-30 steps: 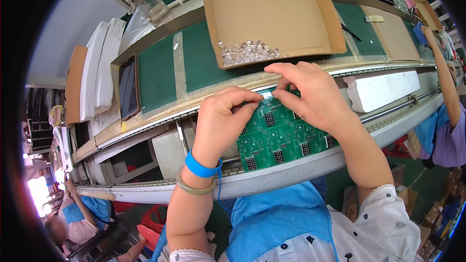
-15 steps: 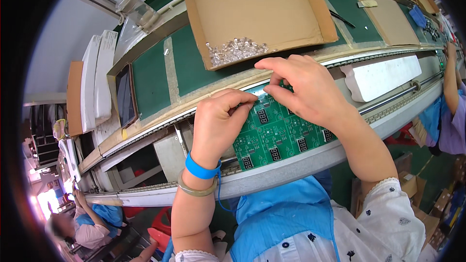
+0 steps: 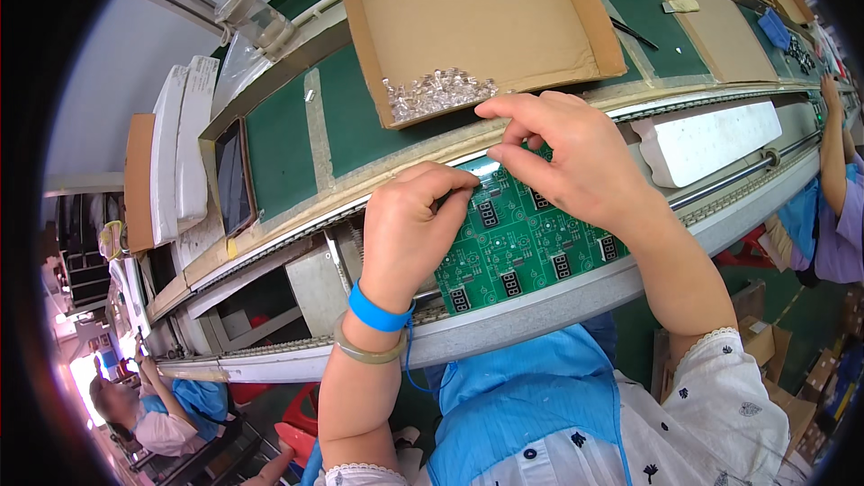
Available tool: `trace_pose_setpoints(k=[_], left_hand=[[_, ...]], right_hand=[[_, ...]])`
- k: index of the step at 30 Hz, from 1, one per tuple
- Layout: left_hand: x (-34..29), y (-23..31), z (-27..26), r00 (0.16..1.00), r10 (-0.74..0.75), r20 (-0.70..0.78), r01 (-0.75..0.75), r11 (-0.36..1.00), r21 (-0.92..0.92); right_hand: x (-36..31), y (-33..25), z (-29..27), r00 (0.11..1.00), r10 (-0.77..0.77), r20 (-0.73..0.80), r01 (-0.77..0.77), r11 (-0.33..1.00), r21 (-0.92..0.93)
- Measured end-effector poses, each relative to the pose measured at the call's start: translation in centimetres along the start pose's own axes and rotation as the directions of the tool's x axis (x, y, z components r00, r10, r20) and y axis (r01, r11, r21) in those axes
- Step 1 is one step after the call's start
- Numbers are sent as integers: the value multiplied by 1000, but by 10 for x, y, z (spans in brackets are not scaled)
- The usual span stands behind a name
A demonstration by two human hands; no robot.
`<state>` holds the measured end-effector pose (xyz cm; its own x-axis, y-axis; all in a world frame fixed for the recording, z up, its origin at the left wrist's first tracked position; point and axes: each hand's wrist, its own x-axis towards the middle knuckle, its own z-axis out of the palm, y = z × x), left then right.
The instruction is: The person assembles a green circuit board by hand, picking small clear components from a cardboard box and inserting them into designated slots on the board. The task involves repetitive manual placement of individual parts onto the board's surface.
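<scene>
two bare hands (image 3: pixel 405 223) curl over a green rectangular circuit board (image 3: pixel 526 247); whether they grasp anything, i cannot tell.

An electronics assembly workshop, by what reaches me at my end.
I make out a long chain conveyor (image 3: pixel 288 360) carrying a green printed circuit board (image 3: pixel 526 243) with digit displays, and beside it a green-topped workbench (image 3: pixel 279 148) bearing a cardboard tray (image 3: pixel 486 9) of small clear components (image 3: pixel 438 94). I also see a corded blue wrist strap (image 3: pixel 376 308), and co-workers seated farther along, one at left (image 3: pixel 184 418), another at right (image 3: pixel 839 225).
</scene>
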<state>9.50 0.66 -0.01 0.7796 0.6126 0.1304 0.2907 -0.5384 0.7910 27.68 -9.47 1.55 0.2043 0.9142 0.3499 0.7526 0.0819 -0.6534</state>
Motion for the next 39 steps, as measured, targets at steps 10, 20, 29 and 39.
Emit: trace_pose_setpoints(k=[10, 20, 29, 39], left_hand=[[-2, -3, 2, 997, 75, -6, -74, 994, 76], [0, -10, 0, 968, 251, 2, -249, 961, 116], [-3, -13, 2, 964, 265, -12, -257, 943, 212], [0, -7, -4, 952, 266, -154, -240, 956, 168]], right_hand=[[24, -2, -8, 999, 45, -23, -43, 994, 105], [95, 10, 12, 965, -23, 261, 56, 991, -119], [113, 0, 32, 923, 51, 382, 48, 968, -245], [101, 14, 24, 982, -42, 183, 79, 977, -200]])
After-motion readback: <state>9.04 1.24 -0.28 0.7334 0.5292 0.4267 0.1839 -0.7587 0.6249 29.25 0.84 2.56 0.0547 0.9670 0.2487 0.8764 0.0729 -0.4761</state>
